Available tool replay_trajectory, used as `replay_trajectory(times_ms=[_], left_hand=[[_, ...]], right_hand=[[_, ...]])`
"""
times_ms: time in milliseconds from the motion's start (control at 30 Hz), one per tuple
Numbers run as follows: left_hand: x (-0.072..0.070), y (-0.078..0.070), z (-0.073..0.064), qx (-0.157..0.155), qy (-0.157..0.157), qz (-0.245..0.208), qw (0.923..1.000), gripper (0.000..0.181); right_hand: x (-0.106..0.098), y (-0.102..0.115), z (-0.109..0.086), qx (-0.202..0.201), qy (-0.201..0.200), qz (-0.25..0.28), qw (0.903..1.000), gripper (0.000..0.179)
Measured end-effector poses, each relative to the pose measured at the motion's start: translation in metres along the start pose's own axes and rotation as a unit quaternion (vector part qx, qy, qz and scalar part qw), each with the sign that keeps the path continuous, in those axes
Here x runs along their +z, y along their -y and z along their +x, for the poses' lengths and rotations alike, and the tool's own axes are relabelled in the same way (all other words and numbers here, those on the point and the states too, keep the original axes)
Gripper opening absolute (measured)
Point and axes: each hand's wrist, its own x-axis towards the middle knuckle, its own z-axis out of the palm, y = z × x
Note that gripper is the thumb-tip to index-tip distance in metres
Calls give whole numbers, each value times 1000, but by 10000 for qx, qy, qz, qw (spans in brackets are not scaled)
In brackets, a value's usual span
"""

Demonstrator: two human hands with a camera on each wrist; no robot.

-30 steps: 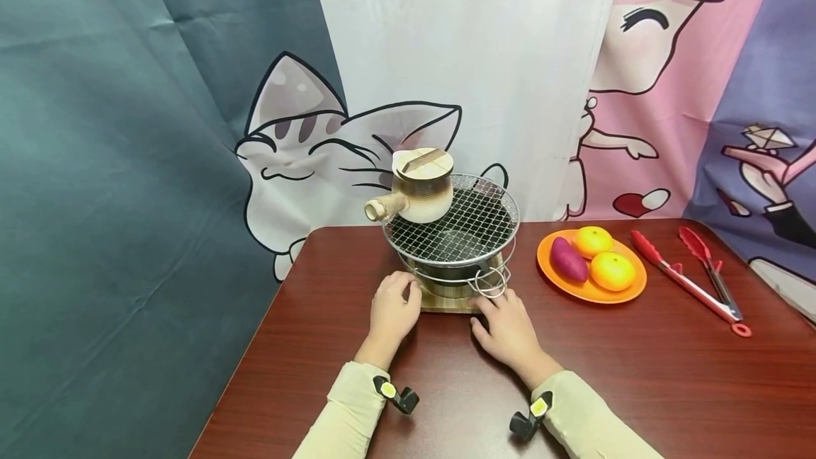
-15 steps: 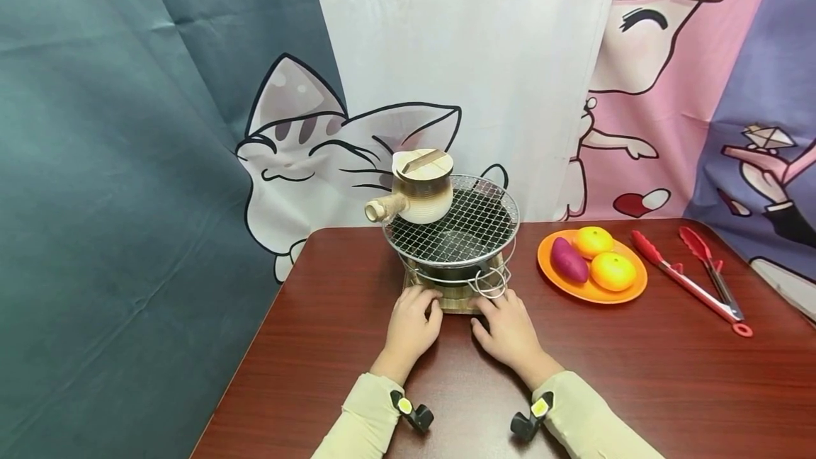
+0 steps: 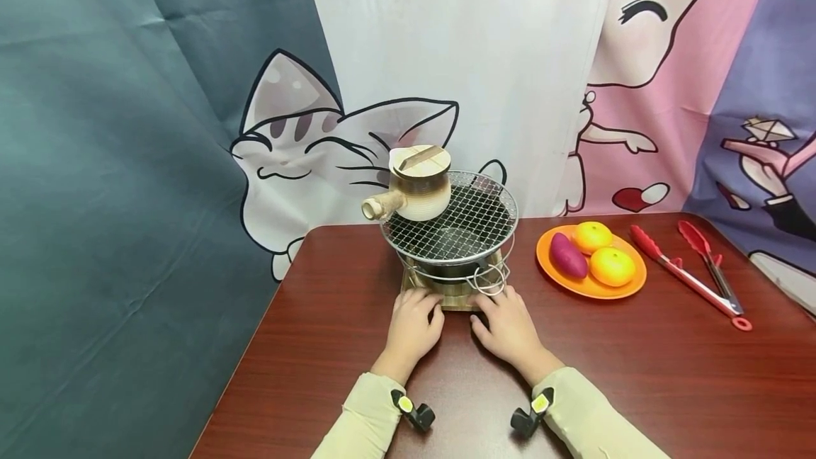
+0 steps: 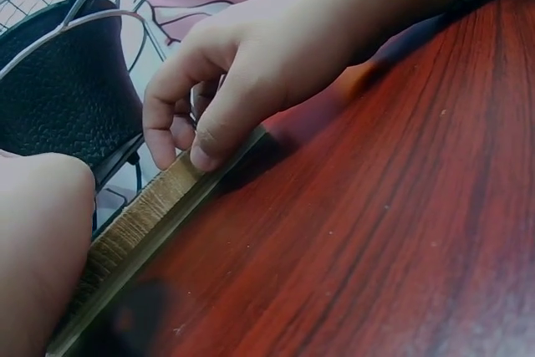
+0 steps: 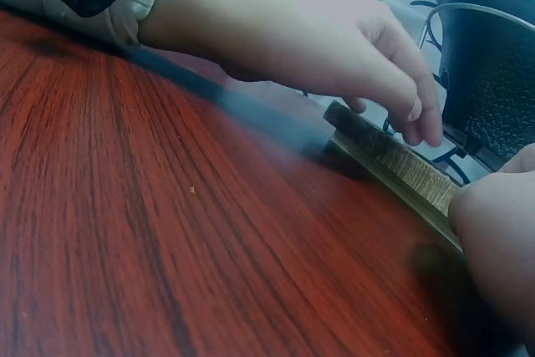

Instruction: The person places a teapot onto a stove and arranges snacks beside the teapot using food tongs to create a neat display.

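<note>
In the head view a round charcoal grill point(image 3: 449, 271) with a wire rack point(image 3: 474, 225) stands on a wooden base point(image 3: 457, 301). A lidded clay teapot point(image 3: 421, 197) with a side handle sits at the rack's left. My left hand point(image 3: 413, 324) holds the left part of the base's front edge; bent fingers and thumb meet that edge in the right wrist view. Further right, my right hand point(image 3: 506, 328) pinches the same base point(image 4: 142, 215), its thumb in front and a finger over the top in the left wrist view. Some fingertips are hidden.
An orange plate point(image 3: 583, 291) at the right bears a purple sweet potato point(image 3: 569, 257) and two oranges point(image 3: 612, 267). Beside it lie red-tipped tongs point(image 3: 695, 282), spread apart. Wire loops point(image 3: 489, 280) stick out at the grill's front. A printed curtain point(image 3: 478, 55) hangs behind the table.
My left hand has shifted right and slightly nearer, from the base's left corner to its front edge. My right hand, the grill and the teapot stay in place. The view tips slightly.
</note>
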Motion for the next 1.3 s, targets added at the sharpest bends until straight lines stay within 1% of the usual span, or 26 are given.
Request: replay_trajectory(times_ms=[233,467,600,767,933,1100,1300], left_hand=[[-2,-5,-4,-17,449,199,9988,20],[0,-8,-7,136,682,493,9964,26],[0,-9,-8,188,881,668,9937,31],[0,-9,-8,170,1153,865,9894,37],[0,-9,-8,99,1261,943,9875,40],[2,-10,-9,16,1315,988,9864,41],[0,-11,-9,102,1279,943,9872,42]], right_hand=[[-1,0,0,-45,20,-49,10000,28],[-3,1,0,-44,17,-36,10000,29],[-3,1,-1,-20,61,-48,10000,29],[-2,1,0,9,61,-51,10000,29],[-1,0,1,-23,11,-18,10000,28],[-1,0,1,5,62,12,10000,28],[-2,1,1,-4,41,38,10000,28]])
